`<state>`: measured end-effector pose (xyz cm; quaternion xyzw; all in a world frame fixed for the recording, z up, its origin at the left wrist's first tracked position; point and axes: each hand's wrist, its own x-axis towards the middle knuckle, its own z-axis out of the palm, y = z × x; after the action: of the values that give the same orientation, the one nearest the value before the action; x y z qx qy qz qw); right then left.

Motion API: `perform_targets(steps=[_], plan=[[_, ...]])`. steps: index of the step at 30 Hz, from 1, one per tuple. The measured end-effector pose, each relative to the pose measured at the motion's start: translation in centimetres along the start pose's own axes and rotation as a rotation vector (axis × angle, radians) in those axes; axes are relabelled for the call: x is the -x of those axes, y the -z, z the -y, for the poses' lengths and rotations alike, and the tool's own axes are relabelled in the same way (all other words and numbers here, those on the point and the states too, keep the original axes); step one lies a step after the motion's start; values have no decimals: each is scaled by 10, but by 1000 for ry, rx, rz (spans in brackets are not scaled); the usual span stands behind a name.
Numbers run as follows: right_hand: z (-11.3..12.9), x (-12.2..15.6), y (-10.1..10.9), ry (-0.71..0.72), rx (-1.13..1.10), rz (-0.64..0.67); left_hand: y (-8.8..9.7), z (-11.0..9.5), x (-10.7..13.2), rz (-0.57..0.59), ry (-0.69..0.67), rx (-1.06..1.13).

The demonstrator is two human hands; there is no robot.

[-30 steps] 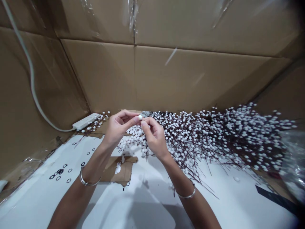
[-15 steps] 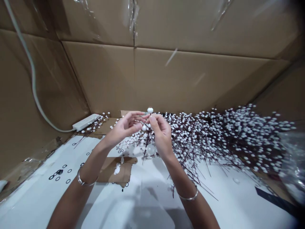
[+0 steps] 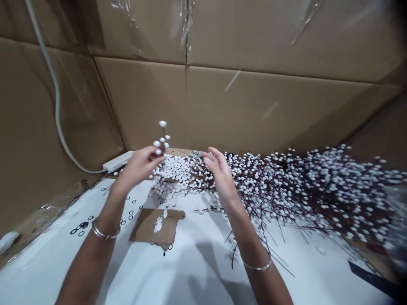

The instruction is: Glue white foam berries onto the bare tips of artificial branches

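Observation:
My left hand (image 3: 140,167) is closed around the dark stem of an artificial berry sprig (image 3: 163,139), whose white berries stand up above the fingers. Part of the stem is hidden behind the hand. To the right, my right hand (image 3: 221,173) has its fingers apart and nothing visible in it. It hovers in front of a large heap of white-berried stems (image 3: 270,178). Loose white berries (image 3: 178,171) lie massed between the two hands. One short sprig (image 3: 210,209) rests on the white surface below them.
A torn cardboard piece (image 3: 149,228) bearing white smears lies on the white table (image 3: 203,250). Several black rings (image 3: 83,225) are scattered at left. Behind them sits a white power strip (image 3: 117,161) with its cable. Cardboard walls (image 3: 238,110) enclose the back; clear plastic (image 3: 397,212) is at right.
My hands were together on a sprig; now they are apart. My left hand has carried the sprig leftward and up, and my right hand has let go. The view has shifted slightly.

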<state>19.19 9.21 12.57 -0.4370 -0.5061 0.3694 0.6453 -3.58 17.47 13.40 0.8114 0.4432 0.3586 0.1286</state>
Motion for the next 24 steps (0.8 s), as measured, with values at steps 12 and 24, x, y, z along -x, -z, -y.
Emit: perform_targets(steps=[12,24], plan=[[1,-2,10,-20,6,80,19,150,-55,165,405,-659],[8,-3,16,-40,33,128,7,164,-47,136,308,-586]])
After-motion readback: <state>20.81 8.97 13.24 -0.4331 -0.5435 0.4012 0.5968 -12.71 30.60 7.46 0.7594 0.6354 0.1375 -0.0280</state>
